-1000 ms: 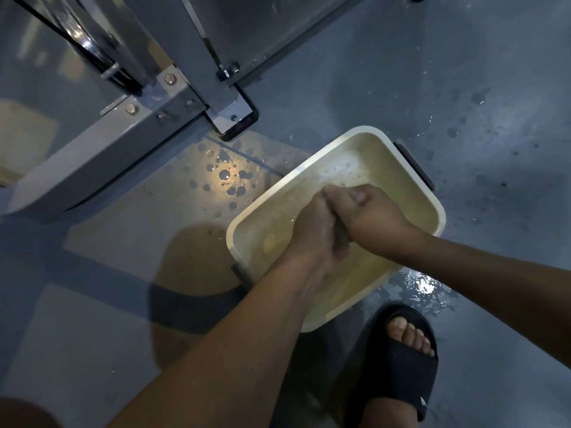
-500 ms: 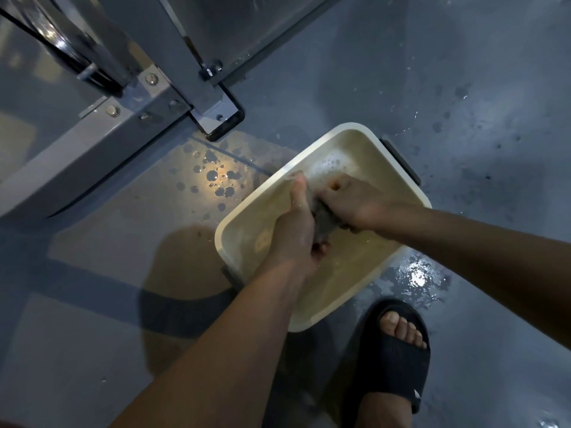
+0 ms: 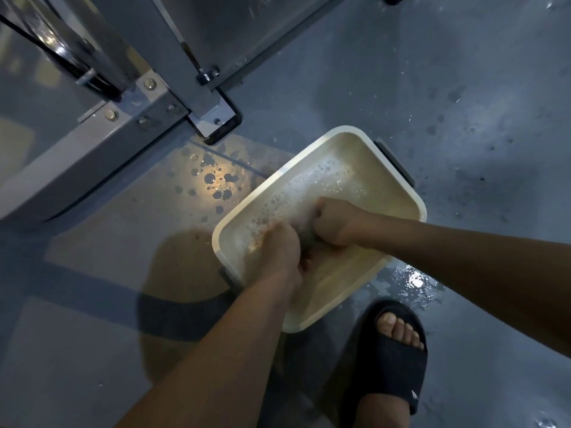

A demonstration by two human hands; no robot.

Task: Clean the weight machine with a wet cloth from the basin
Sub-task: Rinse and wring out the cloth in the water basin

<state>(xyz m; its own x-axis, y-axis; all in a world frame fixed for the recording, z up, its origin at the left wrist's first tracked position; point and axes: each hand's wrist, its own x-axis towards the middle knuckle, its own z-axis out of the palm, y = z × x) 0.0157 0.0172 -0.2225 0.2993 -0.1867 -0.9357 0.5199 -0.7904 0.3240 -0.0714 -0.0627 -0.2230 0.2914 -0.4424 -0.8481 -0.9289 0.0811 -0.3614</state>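
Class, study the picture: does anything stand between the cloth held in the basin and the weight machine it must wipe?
Nothing visible blocks it. The left hand and right hand grip the cloth over the basin. Only the basin's rim and a water-spotted stretch of floor lie between it and the weight machine.

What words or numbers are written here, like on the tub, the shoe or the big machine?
No words or numbers can be read anywhere in this picture.
Black sandal: one tiny white mark near its edge, too small to tell whether it is a letter or just a logo.
Basin and weight machine: no writing shows.
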